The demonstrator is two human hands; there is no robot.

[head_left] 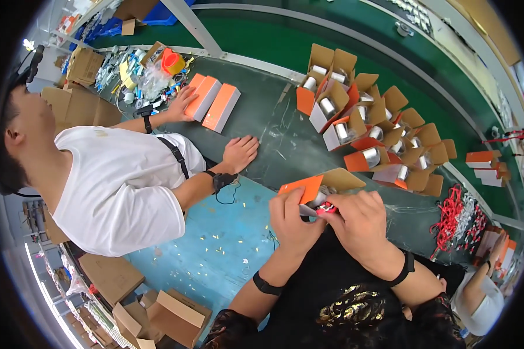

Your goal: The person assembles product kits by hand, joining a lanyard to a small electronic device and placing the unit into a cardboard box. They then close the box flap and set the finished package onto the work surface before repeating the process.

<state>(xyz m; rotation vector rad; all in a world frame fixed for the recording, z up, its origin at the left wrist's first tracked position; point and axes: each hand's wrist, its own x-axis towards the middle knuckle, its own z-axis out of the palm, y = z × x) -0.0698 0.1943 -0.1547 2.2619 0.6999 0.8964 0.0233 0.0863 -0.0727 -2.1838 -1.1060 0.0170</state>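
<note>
I'm looking at a factory packing line: a long green conveyor belt [285,125], rows of open orange-and-white cartons [372,134], and stacked cardboard boxes [157,314] on the floor.

1. Bright, even overhead light; soft, short shadows only.
2. Faint sheen on the dark bench [273,125].
3. Strong fisheye bending near the rim; black corners.
4. Sharp in the centre, smeared and overexposed at the left edge.
</note>
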